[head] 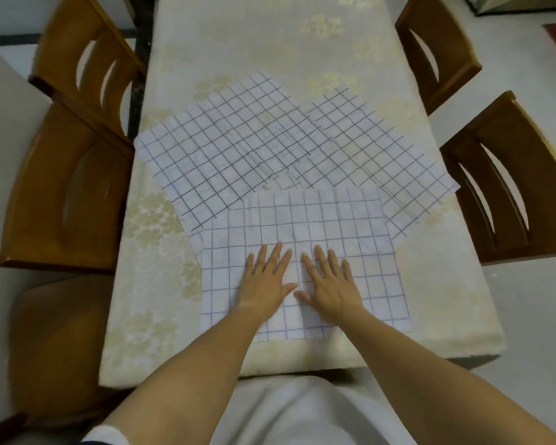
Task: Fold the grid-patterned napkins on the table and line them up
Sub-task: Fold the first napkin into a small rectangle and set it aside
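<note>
— On the near end of the table (302,53), what lies under the hands?

— One grid-patterned napkin, the nearest napkin (360,239), spread flat and roughly square to the table's near edge. Both hands rest on it, palms down, fingers stretched out and spread. The left hand (265,282) and the right hand (329,284) lie side by side near the napkin's middle, thumbs pointing toward each other and almost meeting. Neither hand grips anything; they lie flat and open on the cloth.

— And the other napkins?

— Two more sit further up the table, both unfolded and turned at an angle. The left napkin (219,149) reaches toward the table's left edge; the right napkin (385,146) reaches toward the right edge, its far corner just at the rim. They overlap each other in the middle, and the nearest napkin covers their lower corners. Faint crease lines run across all three.

— What covers the table?

— A pale cream tablecloth (148,284) with a light floral pattern.

— Anything around it?

— Wooden chairs: two left chairs (65,187) and two right chairs (520,175), pushed close to the table's sides. Bare forearms reach in from the bottom, above a light garment (296,412)
</note>
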Tool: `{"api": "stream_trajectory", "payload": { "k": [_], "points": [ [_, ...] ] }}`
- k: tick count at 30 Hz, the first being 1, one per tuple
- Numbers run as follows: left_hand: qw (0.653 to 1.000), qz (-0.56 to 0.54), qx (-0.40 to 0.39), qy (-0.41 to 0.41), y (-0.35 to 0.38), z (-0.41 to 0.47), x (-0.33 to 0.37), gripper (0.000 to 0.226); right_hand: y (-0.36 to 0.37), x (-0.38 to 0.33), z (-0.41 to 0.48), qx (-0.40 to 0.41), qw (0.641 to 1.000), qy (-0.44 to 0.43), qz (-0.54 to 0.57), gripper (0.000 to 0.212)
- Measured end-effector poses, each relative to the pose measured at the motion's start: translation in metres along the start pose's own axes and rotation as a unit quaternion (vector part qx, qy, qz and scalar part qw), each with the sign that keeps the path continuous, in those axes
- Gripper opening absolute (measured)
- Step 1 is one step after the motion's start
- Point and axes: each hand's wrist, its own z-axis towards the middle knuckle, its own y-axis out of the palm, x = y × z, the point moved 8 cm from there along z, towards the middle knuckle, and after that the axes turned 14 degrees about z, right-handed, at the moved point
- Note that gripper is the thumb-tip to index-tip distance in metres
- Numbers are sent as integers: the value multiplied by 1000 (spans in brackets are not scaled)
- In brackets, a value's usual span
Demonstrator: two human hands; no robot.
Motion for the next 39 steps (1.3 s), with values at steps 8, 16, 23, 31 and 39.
{"api": "stream_trajectory", "payload": {
  "k": [8, 16, 23, 31, 39],
  "points": [
    [1000, 18, 19, -14, 17, -24, 24, 69, 0, 56, -15, 57, 998, 16, 20, 71],
    [999, -6, 22, -28, 25, -39, 46, 70, -40, 147, -38, 181, 953, 180, 163, 81],
    [999, -34, 14, -25, 10, -23, 49, 73, -68, 164, -29, 216, 925, 223, 218, 61],
    [999, -39, -21, -24, -2, -5, 59, 81, -61, 182, -14, 184, 848, 247, 431, 35],
    [999, -23, -7, -31, 1, -3, 54, 79, -73, 185, -22, 141, 765, 188, 599, 40]
  ]
}}
